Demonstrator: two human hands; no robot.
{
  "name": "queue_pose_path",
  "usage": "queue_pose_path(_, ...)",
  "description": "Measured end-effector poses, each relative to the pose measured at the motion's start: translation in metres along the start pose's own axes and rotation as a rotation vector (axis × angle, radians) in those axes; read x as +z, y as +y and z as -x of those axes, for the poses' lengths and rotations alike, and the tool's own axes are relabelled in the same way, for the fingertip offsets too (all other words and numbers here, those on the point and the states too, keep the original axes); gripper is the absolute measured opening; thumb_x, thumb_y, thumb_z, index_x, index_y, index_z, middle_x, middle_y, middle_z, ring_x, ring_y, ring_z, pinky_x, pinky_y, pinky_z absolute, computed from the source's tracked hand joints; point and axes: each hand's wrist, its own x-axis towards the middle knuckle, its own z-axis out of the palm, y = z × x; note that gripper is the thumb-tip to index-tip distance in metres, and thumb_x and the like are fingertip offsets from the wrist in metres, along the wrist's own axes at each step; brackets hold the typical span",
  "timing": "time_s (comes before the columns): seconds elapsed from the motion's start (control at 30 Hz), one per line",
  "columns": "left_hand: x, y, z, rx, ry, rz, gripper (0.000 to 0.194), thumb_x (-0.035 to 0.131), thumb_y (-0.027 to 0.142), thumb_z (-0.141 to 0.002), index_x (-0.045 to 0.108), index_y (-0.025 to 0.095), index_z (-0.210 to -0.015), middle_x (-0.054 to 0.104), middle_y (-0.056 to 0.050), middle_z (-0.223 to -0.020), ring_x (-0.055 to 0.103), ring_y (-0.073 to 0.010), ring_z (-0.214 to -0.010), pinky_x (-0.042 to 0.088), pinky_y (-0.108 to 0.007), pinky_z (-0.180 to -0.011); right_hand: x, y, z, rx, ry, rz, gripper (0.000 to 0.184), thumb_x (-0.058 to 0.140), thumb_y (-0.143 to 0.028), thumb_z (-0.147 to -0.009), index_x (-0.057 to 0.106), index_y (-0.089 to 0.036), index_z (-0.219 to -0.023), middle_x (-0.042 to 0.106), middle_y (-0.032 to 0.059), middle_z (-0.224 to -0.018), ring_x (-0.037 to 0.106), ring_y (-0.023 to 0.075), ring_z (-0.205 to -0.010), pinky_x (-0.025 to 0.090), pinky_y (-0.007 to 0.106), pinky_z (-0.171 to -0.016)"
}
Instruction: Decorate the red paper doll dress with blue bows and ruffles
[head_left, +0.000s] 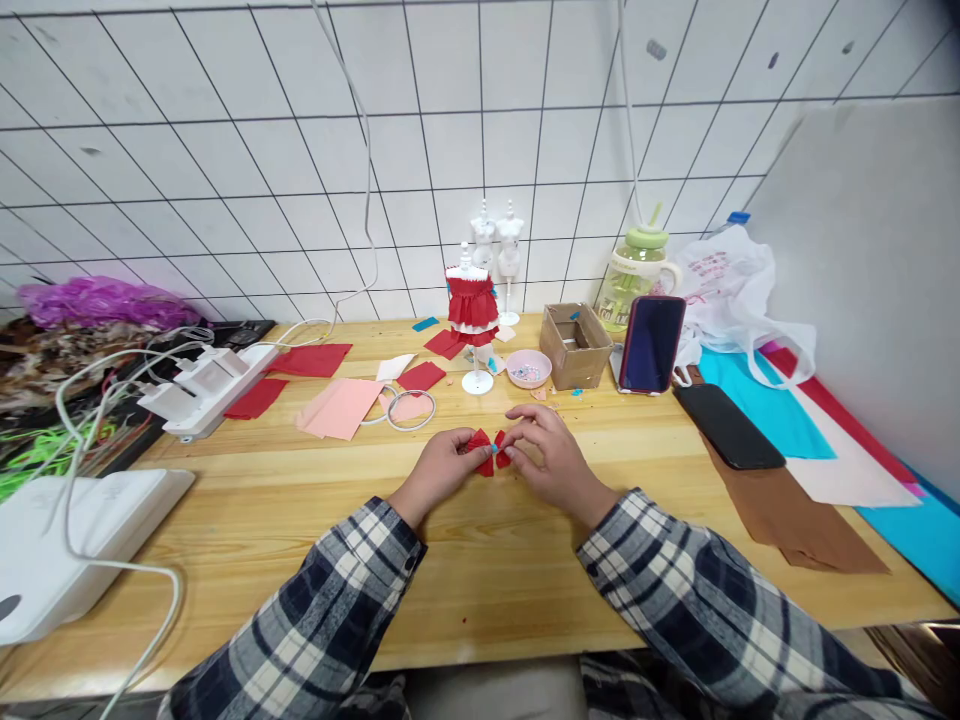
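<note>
Head view: in front of the mannequin (pixel 478 383), left hand (pixel 437 470) and right hand (pixel 553 455) pinch the bow (pixel 485 469); light, even pressure should keep folds neat.

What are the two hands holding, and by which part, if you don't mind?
A small red bow, held by its two opposite sides between the fingers.
</note>
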Motion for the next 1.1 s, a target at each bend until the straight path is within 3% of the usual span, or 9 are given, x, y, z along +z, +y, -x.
queue_pose_path(0.27, 0.001, -0.003, -0.002, -0.01, -0.022, -0.004, 0.028, 0.059, 0.041, -0.078, 0.064, 0.014, -0.072, 0.058, 0.001, -0.064, 0.049, -0.0131, -0.059, 0.037, -0.024, -0.056, 0.002, -0.011, -0.001, -0.018, -0.054, 0.229, 0.008, 0.055, -0.018, -0.084, 0.063, -0.02, -0.086, 0.059, 0.0079, -0.116, 0.053, 0.0222, -0.103, 0.04, 0.04, -0.093)
queue_pose_path(0.83, 0.0, 0.0, -0.001, -0.003, -0.046, 0.066, 0.028, 0.061, 0.041, -0.077, 0.061, 0.014, -0.069, 0.057, 0.001, -0.062, 0.049, -0.0123, -0.059, 0.037, -0.024, -0.058, 0.005, -0.013, 0.002, -0.09, -0.105, 0.41, 0.011, 0.056, -0.022, -0.086, 0.066, -0.022, -0.091, 0.059, 0.0075, -0.121, 0.049, 0.0253, -0.11, 0.037, 0.043, -0.094)
queue_pose_path(1.1, -0.003, -0.004, -0.003, -0.022, -0.031, 0.296, 0.028, 0.07, 0.04, -0.073, 0.067, 0.012, -0.078, 0.068, -0.004, -0.075, 0.059, -0.0161, -0.069, 0.044, -0.028, -0.069, 0.003, -0.016, 0.001, -0.166, -0.144, 0.459, 0.023, 0.05, -0.022, -0.09, 0.066, -0.024, -0.105, 0.061, 0.007, -0.122, 0.05, 0.0259, -0.105, 0.036, 0.045, -0.092)
